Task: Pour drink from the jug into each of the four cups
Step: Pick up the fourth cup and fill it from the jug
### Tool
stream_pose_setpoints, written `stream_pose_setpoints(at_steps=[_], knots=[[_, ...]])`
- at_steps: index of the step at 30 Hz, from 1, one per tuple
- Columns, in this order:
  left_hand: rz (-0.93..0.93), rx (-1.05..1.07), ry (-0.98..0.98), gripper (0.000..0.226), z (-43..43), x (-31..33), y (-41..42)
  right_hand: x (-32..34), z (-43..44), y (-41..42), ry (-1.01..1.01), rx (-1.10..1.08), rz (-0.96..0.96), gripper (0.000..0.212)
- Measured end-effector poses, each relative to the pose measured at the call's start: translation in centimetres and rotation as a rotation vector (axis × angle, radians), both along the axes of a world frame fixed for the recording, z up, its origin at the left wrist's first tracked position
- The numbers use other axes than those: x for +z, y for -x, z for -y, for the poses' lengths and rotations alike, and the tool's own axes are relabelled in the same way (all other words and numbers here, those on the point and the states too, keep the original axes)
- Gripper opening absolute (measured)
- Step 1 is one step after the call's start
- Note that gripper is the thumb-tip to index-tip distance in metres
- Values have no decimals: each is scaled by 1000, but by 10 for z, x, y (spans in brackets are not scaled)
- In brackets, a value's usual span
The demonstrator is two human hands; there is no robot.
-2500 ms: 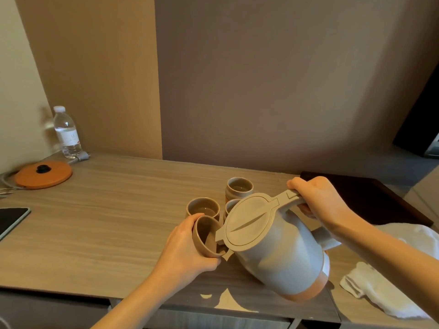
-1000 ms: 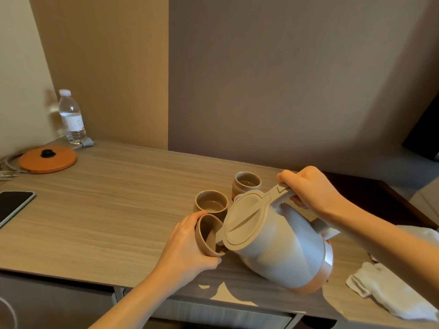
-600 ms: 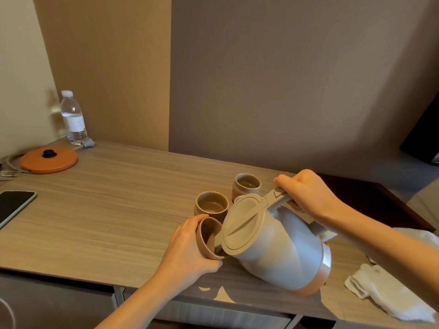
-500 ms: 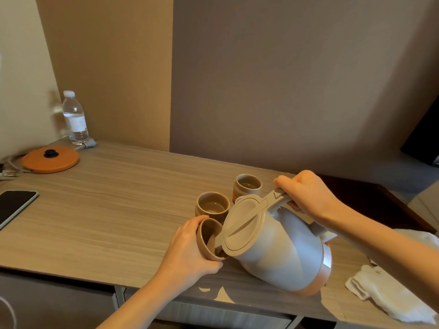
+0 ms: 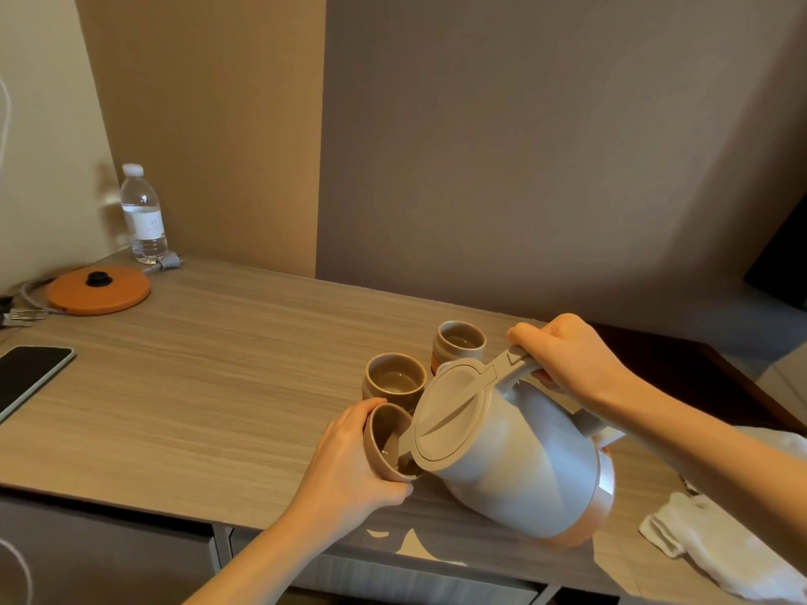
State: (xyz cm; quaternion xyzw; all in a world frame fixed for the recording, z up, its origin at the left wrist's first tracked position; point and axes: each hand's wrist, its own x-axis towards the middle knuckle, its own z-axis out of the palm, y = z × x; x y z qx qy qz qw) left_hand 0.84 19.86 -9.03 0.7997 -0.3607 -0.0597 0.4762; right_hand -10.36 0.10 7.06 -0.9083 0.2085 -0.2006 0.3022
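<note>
My right hand (image 5: 572, 358) grips the handle of a grey jug (image 5: 519, 456) with a beige lid and orange base, tilted steeply to the left. Its spout sits inside a brown cup (image 5: 386, 443) that my left hand (image 5: 349, 465) holds tilted toward the jug, just above the table. A little liquid shows in that cup. Two more brown cups stand upright behind: one (image 5: 395, 377) close by and one (image 5: 458, 342) farther back, each with liquid in it. A fourth cup is hidden behind the jug lid.
The wooden table (image 5: 196, 386) carries an orange kettle base (image 5: 98, 290) and a water bottle (image 5: 143, 216) at the far left, a phone (image 5: 26, 377) at the left edge, a white cloth (image 5: 720, 543) at the right and a dark tray (image 5: 698, 377) behind my right arm.
The jug has tipped a little further into the held cup. The hands have hardly moved on the table; my view has drifted slightly.
</note>
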Motion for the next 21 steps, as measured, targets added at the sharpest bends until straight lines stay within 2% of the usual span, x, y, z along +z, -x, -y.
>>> stream_pose_setpoints(at_steps=[12, 21], knots=[[-13, 4, -2, 88, 0, 5, 3, 0, 0, -1, 17, 4, -6, 55], [-31, -5, 13, 86, -4, 5, 4, 0, -3, -3, 38, -3, -13, 63]])
